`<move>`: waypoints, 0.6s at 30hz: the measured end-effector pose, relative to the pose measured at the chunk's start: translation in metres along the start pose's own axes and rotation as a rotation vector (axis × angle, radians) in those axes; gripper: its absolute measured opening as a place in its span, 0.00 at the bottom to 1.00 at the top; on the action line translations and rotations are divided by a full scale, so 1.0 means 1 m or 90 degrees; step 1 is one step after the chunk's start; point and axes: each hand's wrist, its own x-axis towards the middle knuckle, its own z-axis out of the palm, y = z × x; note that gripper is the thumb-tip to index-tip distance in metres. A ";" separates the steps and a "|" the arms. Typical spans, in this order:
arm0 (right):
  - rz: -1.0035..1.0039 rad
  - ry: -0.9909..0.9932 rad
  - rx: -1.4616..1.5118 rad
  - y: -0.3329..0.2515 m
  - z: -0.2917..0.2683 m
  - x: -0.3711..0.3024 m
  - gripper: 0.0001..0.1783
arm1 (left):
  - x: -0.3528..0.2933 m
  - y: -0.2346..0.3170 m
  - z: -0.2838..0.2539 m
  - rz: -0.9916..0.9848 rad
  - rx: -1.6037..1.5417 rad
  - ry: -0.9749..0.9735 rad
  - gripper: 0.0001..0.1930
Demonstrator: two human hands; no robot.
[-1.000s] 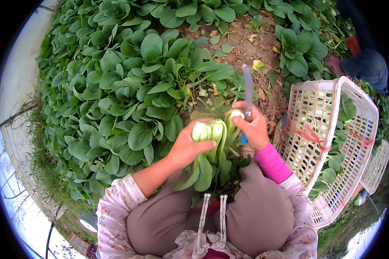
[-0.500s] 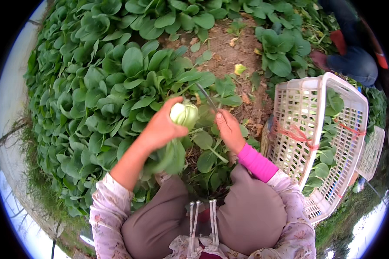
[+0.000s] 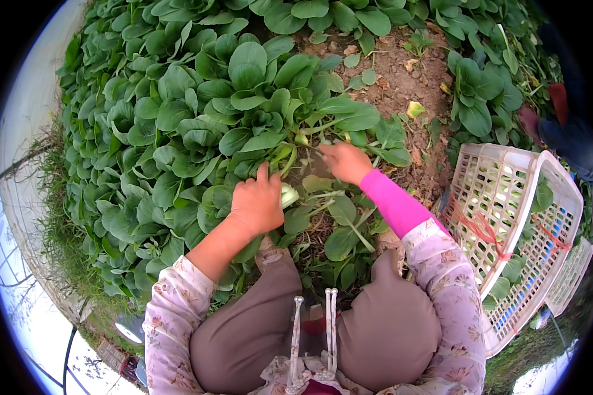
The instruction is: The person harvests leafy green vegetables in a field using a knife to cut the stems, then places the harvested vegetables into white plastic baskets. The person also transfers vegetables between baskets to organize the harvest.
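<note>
My left hand point(image 3: 257, 203) is closed around a cut head of bok choy, whose pale stem end point(image 3: 288, 195) sticks out beside the palm. Its index finger reaches toward bent yellow-green stalks point(image 3: 282, 158) at the edge of the standing plants. Close by on the right, my right hand point(image 3: 346, 162) is low over the soil with its fingers curled round the knife, which is mostly hidden now. Its fingertips are near the base of a growing bok choy point(image 3: 302, 138). Loose leaves point(image 3: 341, 243) lie between my feet and hands.
Dense bok choy plants point(image 3: 178, 112) fill the left and far side. A white plastic crate point(image 3: 487, 181) with greens inside leans at my right, red string tied on it. Bare soil point(image 3: 402, 79) shows ahead. Another person's leg point(image 3: 570, 141) is at the far right.
My left hand has lowered the bok choy and turned palm down over it. My right hand has moved forward and down to the plants with the knife. The view has shifted slightly left.
</note>
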 end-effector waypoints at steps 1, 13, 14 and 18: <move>0.023 -0.039 0.041 0.003 0.000 0.005 0.18 | 0.000 -0.001 -0.001 -0.006 -0.011 -0.005 0.29; 0.053 -0.149 -0.101 -0.018 0.030 -0.009 0.16 | -0.010 -0.024 0.010 -0.027 -0.120 0.065 0.31; 0.073 -0.155 -0.102 -0.020 0.025 -0.020 0.17 | -0.016 -0.025 0.009 0.006 -0.142 0.096 0.31; 0.034 0.144 0.026 -0.024 -0.029 -0.076 0.26 | -0.052 0.005 -0.035 0.174 -0.269 0.214 0.33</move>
